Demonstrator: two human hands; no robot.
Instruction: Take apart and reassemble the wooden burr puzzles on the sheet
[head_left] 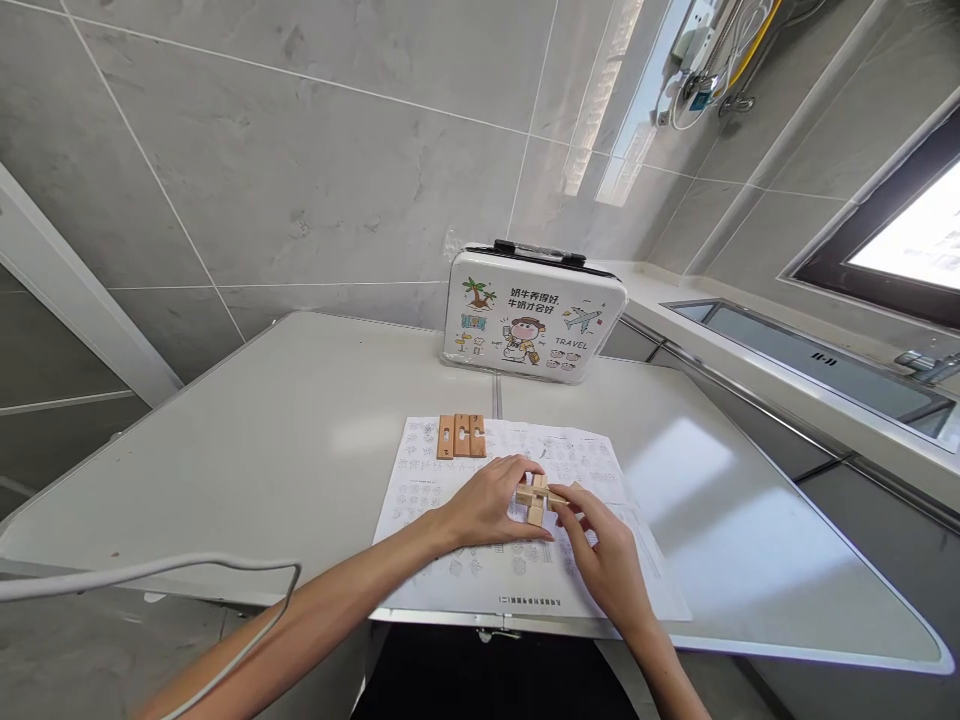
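Note:
Between my two hands is a cross-shaped cluster of interlocking wooden puzzle pieces (537,508), pale in colour. My left hand (491,503) curves round its left side, thumb below and fingers above, closed on it. From the right, my right hand (600,535) pinches the end of a piece that sticks out of the cluster. Under both hands lies a printed sheet (480,588) covered with small diagrams. Several flat wooden pieces (462,436) with cut-out slots and handwritten marks lie side by side near the sheet's upper left.
A white carrying case (487,300) with cartoon prints stands at the back of the white folding table (225,430). Grey tiled wall rises behind it. A counter with a sink (810,350) runs along the right. A white cable (247,563) crosses my left forearm.

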